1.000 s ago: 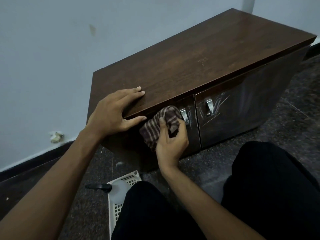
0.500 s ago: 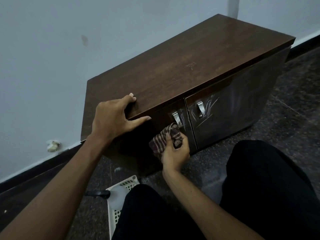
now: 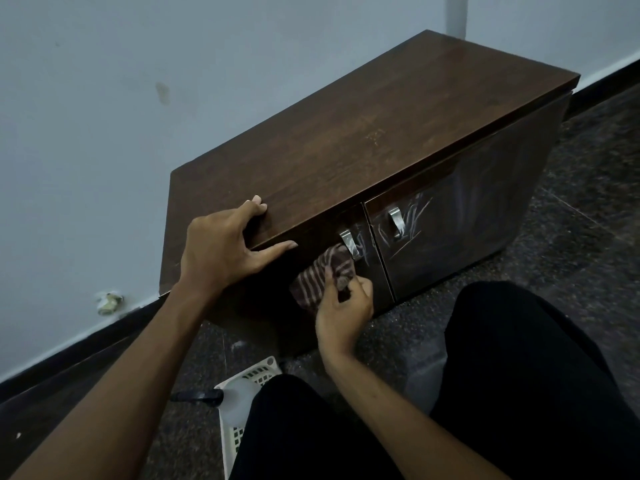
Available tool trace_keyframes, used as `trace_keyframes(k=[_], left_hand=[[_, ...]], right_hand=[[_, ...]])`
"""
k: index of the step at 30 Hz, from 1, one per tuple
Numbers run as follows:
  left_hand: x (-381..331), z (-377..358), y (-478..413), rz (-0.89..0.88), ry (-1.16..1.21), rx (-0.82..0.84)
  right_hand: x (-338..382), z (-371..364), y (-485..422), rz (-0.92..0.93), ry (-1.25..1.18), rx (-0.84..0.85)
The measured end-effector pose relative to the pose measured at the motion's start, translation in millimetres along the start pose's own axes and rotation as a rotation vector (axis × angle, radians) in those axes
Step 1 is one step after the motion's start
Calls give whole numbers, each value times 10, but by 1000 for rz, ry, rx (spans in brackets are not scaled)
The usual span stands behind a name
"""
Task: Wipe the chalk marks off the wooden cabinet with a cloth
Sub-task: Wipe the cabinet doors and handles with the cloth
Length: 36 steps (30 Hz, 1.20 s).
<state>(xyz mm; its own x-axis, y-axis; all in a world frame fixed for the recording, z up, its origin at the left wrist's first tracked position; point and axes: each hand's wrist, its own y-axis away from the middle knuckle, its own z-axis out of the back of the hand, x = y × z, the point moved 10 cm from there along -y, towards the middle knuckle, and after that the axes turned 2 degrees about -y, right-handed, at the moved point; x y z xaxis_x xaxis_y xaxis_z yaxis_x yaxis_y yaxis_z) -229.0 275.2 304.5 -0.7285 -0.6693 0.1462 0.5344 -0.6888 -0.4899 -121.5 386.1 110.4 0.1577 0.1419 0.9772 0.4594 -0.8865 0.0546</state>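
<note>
The low dark-brown wooden cabinet (image 3: 363,140) stood on the speckled dark floor (image 3: 571,244), its back w/ the pale grey wall (image 3: 138,81). Black-trousered knees (image 3: 519,375) were in front of the cabinet. A white slotted plastic basket (image 3: 242,403) sat on the floor below the cabinet's left end. The left hand (image 3: 221,247) lay on the cabinet's front top edge, left end: fingers on top, thumb along the front lip, grip spread, holding nothing. The right hand (image 3: 343,306) pressed a brown-and-white striped cloth (image 3: 322,275) to the cabinet's left door, grip closed round the cloth, just under the silver handle (image 3: 348,242). White chalk marks (image 3: 408,220) were scrawled approx. around the right door's handle, a few beside the left one.
</note>
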Motion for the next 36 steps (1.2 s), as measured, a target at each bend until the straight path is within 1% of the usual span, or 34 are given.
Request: trace_keyframes(k=[2,5,9,11,14,17,18,20,21,22,25,27,29,32,34,36], left_hand=[[3,-9,2,-3,-3,4],[13,-14,1,8,-2,6],[14,-20,2,14,1,15],[8,-25,-2,11,-2,18],[12,-21,-4,14,3,12],[12,-22,2,11,0,14],[16,-23,2,13,-2,14],[21,-21,3,19,1,14],[22,-20,5,21,2,13],[23,-23,8,22,1,13],[24,-30,8,22,2,17],[25,-31,5,23,3,13],[23,-27,8,22,0,10],[21,-31,5,18,-1,15],[21,-32,6,20,-1,20],[15,-26,7,22,-6,12]], right_hand=[[-57,19,-1,-3,46,11],[-5,-5,-1,-27,7,-1],[323,-83,7,87,-36,50],[287,-93,-3,104,-19,63],[38,-57,-12,107,90,93],[-252,60,3,61,141,110],[-355,123,-4,16,140,87],[-626,241,-59,-162,120,42],[-694,297,-99,-214,123,25],[-695,342,-154,-217,134,8],[-486,389,-307,-111,113,-36],[-363,349,-331,-48,101,-29],[-320,342,-330,23,149,-15],[-407,291,-304,140,242,114],[-516,291,-277,143,289,181],[-648,367,-311,79,305,161]])
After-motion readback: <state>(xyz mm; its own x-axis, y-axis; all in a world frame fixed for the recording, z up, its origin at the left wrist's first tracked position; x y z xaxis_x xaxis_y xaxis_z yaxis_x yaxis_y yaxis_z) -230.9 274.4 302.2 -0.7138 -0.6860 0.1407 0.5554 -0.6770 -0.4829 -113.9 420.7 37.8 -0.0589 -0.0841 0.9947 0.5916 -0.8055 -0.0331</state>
